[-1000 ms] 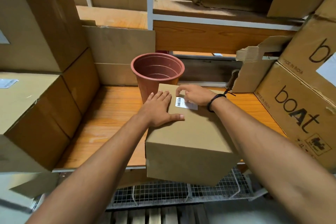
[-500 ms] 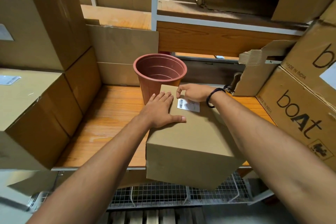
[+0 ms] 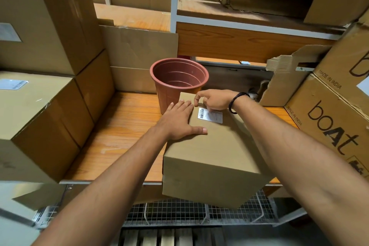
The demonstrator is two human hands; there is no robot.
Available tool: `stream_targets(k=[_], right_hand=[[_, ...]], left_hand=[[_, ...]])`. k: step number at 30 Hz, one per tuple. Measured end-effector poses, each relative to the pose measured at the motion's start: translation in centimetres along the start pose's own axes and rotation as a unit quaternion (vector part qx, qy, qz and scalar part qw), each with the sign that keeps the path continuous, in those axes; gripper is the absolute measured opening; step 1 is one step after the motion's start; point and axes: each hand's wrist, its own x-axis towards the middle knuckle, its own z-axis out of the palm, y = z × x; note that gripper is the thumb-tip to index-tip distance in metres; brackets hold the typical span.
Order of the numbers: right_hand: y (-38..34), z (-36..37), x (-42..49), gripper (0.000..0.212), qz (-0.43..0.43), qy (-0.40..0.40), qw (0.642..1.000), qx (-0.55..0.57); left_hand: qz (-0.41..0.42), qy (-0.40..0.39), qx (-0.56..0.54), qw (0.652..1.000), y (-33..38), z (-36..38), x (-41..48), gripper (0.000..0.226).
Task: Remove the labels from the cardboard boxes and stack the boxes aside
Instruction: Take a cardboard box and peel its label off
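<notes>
Mid-peel: pinning box [image 3: 215,152] with flat left hand [image 3: 177,122], working label [image 3: 210,115] edge with curled right hand [image 3: 215,99], grip unclear; corner-lift needed next.

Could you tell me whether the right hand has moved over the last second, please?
Yes. Against the label on the cardboard box, the right hand has shifted toward the box's far edge, uncovering the label.

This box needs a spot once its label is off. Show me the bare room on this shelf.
Widest bare patch: the wooden shelf between the left stack of boxes, the red pot and the labelled box. A thin strip lies between that box and the boAt carton. The right side is crowded with cartons and torn cardboard.
</notes>
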Motion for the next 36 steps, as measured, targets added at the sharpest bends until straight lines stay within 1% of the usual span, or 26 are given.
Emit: stream_targets(k=[2, 4, 8, 13, 19, 26, 29, 34, 36], right_hand=[[0.2, -0.2, -0.2, 0.042, -0.018, 0.021, 0.999, -0.021], [0.3, -0.2, -0.2, 0.039, -0.017, 0.020, 0.999, -0.026], [-0.2, -0.2, 0.8, 0.031, -0.003, -0.020, 0.999, -0.040], [-0.5, -0.6, 1.9, 0.023, 0.000, -0.050, 0.998, -0.039], [0.3, -1.4, 2.6, 0.019, -0.031, -0.055, 0.998, -0.010], [1.1, -2.9, 3.2, 0.018, -0.045, -0.126, 0.990, 0.036], [1.5, -3.4, 3.4, 0.020, -0.047, -0.153, 0.986, 0.038], [1.4, -3.6, 3.9, 0.023, -0.042, -0.159, 0.986, 0.027], [1.3, -3.9, 3.8, 0.018, -0.044, -0.149, 0.988, 0.010]], left_hand=[[0.000, 0.001, 0.000, 1.000, 0.0, 0.0, 0.0, 0.109], [0.001, 0.001, 0.002, 1.000, 0.0, -0.1, -0.1, 0.108], [0.002, -0.001, -0.003, 1.000, 0.1, -0.2, -0.2, 0.108], [0.002, 0.000, -0.003, 1.000, 0.1, -0.2, -0.2, 0.108], [0.000, -0.003, -0.009, 1.000, 0.1, -0.2, -0.2, 0.109], [-0.002, 0.004, -0.007, 1.000, -0.2, 0.0, -0.1, 0.110], [-0.005, 0.000, -0.012, 1.000, -0.4, 0.1, 0.0, 0.110], [-0.007, 0.000, -0.017, 1.000, -0.3, 0.0, 0.0, 0.111], [-0.009, -0.002, -0.013, 1.000, -0.3, 0.0, 0.0, 0.111]])
